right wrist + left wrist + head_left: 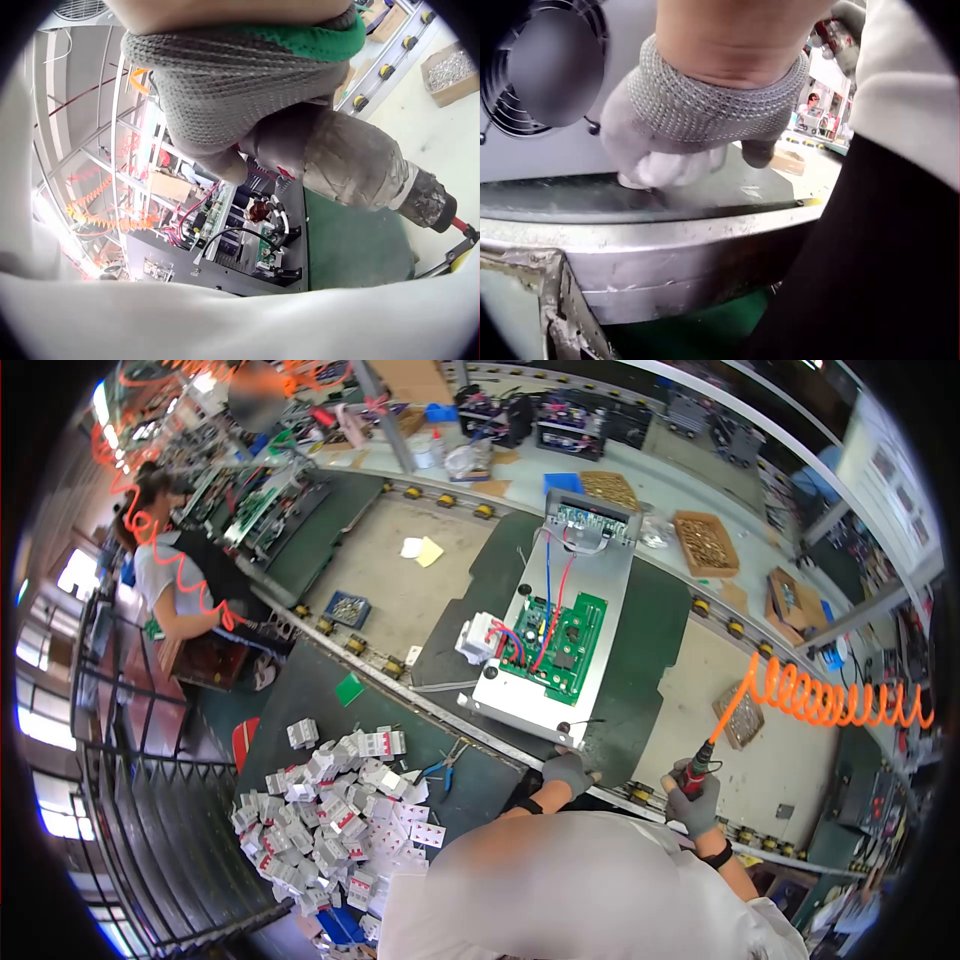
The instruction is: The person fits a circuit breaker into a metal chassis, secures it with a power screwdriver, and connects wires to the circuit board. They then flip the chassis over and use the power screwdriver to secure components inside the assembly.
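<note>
A chassis (590, 575) is lying on a workshop's green board (652, 650). The left hand (568, 773), grip unclear, is resting alongside; the right hand (694, 806) is grasping a screwdriver (701, 759).

Right hand (692, 805) to metal unit (535, 705): way lies over bare green board (655, 650), right of unit. Orange coiled hose (835, 695) (leads into screwdriver (698, 765)) hangs across far right. Red wire (565, 582), blue wire (548, 570) span unit's top. Breaker heap (335, 810) crowds bench, left.
</note>
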Tool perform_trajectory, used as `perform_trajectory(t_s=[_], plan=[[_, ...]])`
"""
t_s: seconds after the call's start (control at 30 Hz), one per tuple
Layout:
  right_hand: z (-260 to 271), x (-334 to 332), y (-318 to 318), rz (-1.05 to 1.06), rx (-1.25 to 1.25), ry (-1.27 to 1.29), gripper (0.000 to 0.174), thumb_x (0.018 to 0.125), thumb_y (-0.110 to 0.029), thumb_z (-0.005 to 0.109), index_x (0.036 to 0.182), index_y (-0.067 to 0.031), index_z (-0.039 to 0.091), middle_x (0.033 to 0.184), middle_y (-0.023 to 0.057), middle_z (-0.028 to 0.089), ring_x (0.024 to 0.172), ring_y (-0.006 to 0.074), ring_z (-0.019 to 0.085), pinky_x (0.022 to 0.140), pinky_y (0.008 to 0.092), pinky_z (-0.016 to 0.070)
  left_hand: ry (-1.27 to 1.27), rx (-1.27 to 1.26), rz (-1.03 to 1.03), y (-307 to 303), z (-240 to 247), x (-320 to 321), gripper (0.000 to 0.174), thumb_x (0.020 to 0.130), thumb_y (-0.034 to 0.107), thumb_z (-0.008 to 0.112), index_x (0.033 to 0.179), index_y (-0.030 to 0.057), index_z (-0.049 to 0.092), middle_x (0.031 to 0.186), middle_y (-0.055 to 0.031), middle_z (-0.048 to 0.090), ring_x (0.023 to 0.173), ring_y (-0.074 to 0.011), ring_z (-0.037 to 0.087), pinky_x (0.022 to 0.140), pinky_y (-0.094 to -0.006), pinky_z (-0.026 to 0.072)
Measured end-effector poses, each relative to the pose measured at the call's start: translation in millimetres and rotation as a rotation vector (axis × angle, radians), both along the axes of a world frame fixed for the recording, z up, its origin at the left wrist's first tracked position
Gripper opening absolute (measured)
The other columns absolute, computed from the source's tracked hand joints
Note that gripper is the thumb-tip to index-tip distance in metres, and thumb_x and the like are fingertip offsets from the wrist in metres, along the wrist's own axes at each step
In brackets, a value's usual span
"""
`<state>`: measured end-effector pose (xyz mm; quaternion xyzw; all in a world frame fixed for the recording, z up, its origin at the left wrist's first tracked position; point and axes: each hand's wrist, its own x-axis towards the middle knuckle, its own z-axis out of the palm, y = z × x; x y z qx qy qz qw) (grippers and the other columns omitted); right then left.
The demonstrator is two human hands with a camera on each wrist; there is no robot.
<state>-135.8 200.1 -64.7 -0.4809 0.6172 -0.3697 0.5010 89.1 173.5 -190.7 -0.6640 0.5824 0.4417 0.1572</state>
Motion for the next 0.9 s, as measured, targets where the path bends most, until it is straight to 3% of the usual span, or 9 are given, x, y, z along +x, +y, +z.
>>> perform_trajectory(t_s=[0.1,0.17,0.3,0.37,0.43,0.5,0.63,0.7,0.9], plan=[[-3.7,-33.2,9.6,-0.041,-0.099,0.153,0.021,0.076,0.002,0.066,0.094,-0.0015,0.057,0.074,0.0002,0.056,0.062,0.0073,0.052,0.057,0.0237,0.0446,0.193,0.003,-0.349,0.6,1.1,-9.6,0.083,0.078,0.057,0.057,0.136,-0.0001,0.04,0.124,-0.0177,0.056,0.11,-0.0295,0.058,0.092,-0.0367,0.0462],[0.1,-53.4,17.5,-0.135,0.061,0.114,0.024,0.076,0.003,0.065,0.098,-0.0026,0.056,0.076,-0.0015,0.054,0.067,0.0072,0.052,0.062,0.0232,0.046,0.338,-0.144,-0.333,16.7,-36.9,-12.3,0.047,0.085,0.047,0.052,0.12,0.0174,0.059,0.125,-0.0099,0.057,0.113,-0.028,0.053,0.098,-0.0374,0.0397],[-23.1,-101.6,34.6,-0.302,0.037,0.129,0.024,0.076,0.003,0.067,0.096,-0.0031,0.056,0.079,-0.0007,0.054,0.069,0.008,0.052,0.061,0.0236,0.0457,0.508,-0.105,-0.162,19.5,-23.1,2.2,0.052,0.083,0.042,0.057,0.126,0.0126,0.055,0.128,-0.014,0.055,0.118,-0.0285,0.052,0.098,-0.0343,0.0409],[-31.0,-121.2,39.0,-0.394,0.06,0.14,0.022,0.075,0.0,0.069,0.093,-0.0036,0.057,0.077,0.0001,0.055,0.067,0.0084,0.051,0.06,0.0251,0.0456,0.344,-0.162,-0.359,17.1,-38.0,17.5,0.044,0.086,0.038,0.056,0.121,0.0116,0.058,0.122,-0.0124,0.059,0.114,-0.0269,0.055,0.094,-0.0338,0.0435],[-44.2,-146.1,43.8,-0.412,0.165,0.222,0.021,0.074,-0.005,0.071,0.09,-0.0028,0.058,0.077,0.0018,0.058,0.068,0.0094,0.054,0.06,0.0264,0.0462,0.369,-0.008,-0.276,2.1,-29.4,29.4,0.04,0.087,0.034,0.055,0.117,0.0087,0.06,0.113,-0.0127,0.064,0.103,-0.0283,0.06,0.089,-0.0346,0.0462],[-64.9,-166.9,38.2,-0.503,0.234,0.176,0.022,0.073,-0.01,0.071,0.09,-0.0024,0.059,0.078,0.0034,0.059,0.069,0.011,0.056,0.061,0.0279,0.0469,0.509,-0.169,0.121,13.7,-84.3,57.5,0.028,0.089,0.022,0.055,0.111,0.0054,0.062,0.099,-0.0139,0.067,0.086,-0.0244,0.064,0.077,-0.0321,0.0503],[-137.9,-219.5,20.6,-0.621,0.306,0.27,0.034,0.07,-0.023,0.073,0.093,-0.0018,0.06,0.082,0.0075,0.063,0.072,0.0168,0.06,0.065,0.0313,0.0482,0.424,-0.023,0.38,-20.8,-24.6,37.9,0.023,0.091,0.01,0.051,0.111,0.0035,0.061,0.091,-0.0119,0.065,0.074,-0.0182,0.062,0.067,-0.0282,0.0525],[-160.7,-237.0,14.0,-0.605,0.35,0.371,0.048,0.067,-0.031,0.074,0.103,-0.0028,0.059,0.088,0.0107,0.065,0.078,0.0232,0.064,0.071,0.0354,0.05,0.724,-0.028,0.832,-33.5,-22.0,24.5,0.025,0.094,0.004,0.045,0.116,0.0039,0.058,0.09,-0.0091,0.062,0.071,-0.013,0.06,0.062,-0.0241,0.0529],[-163.8,-263.2,10.5,-0.409,0.511,0.705,0.059,0.067,-0.035,0.077,0.112,-0.0013,0.058,0.104,0.0184,0.065,0.094,0.032,0.064,0.08,0.0389,0.0498,0.834,-0.116,0.848,-89.5,39.4,-22.0,0.023,0.095,0.007,0.045,0.115,0.0016,0.055,0.094,-0.0095,0.062,0.069,-0.0124,0.06,0.057,-0.0237,0.0523]])
